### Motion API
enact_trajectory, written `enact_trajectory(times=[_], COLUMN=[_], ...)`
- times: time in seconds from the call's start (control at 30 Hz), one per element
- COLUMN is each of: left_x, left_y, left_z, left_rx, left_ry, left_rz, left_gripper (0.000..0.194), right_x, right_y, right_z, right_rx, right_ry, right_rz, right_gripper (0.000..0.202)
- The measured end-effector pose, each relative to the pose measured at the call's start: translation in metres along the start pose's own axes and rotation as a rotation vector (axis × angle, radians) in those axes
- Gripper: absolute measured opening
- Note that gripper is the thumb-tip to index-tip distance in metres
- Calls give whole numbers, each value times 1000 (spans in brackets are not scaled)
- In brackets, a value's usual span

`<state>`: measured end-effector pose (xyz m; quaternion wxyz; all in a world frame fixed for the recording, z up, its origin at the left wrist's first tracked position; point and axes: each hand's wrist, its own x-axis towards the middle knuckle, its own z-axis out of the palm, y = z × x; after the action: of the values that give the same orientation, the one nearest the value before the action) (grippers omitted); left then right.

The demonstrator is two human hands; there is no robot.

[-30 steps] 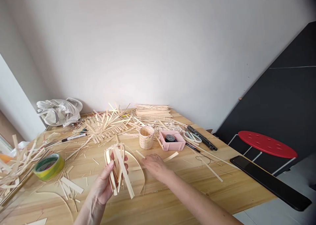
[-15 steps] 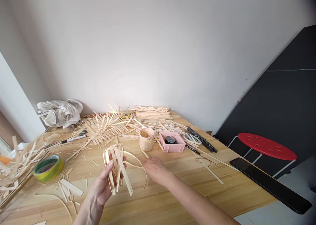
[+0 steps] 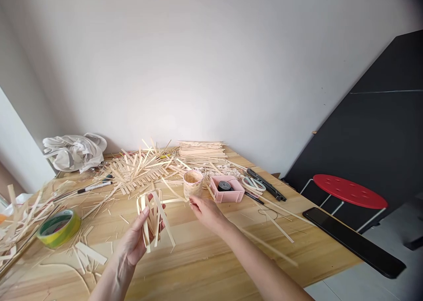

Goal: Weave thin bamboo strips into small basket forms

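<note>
Pale flat strips bent into a small woven piece are gripped in my left hand, the strip ends hanging downward. To its right my right hand pinches a thin pale strip that runs left toward the woven piece. The strip's far part appears to pass under my right forearm and shows blurred beyond it. Just behind my right hand stands a small round woven basket, upright on the wooden table.
A pink box holds a dark spool. Beside it lie scissors and a black cutter-like tool. Loose strips cover the back, with a tape roll at left. A red stool stands right.
My right hand has moved up slightly, near the basket's base. The strip that looped loosely between my hands is now drawn nearly straight. The whole view has shifted a little.
</note>
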<state>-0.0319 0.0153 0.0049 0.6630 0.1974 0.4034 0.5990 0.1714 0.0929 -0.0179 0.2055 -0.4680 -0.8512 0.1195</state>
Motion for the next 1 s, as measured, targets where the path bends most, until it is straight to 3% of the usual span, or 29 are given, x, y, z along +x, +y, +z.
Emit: enact_trajectory(times=[0.27,0.47,0.67,0.83,1.0], left_x=[21,29,26,26,40], left_y=[-8,-9,-4,-1,-6], left_z=[1,-5,-7,-2,-8], left_rx=[37,23,49,111,121], left_ry=[-3,-64,-182,-166,-130], left_rz=[-51,-71,-48,-17,-104], left_gripper=[49,53,56,54,45], right_x=[13,6,-3,-17,-33], right_y=[1,-3,-10,-27,-27], right_z=[-10,-29,-49,-48,-32], right_rx=[196,652,894,1010,1055], right_ry=[109,117,304,107,20], right_rz=[19,110,62,144,250], right_gripper=[19,20,17,18,26])
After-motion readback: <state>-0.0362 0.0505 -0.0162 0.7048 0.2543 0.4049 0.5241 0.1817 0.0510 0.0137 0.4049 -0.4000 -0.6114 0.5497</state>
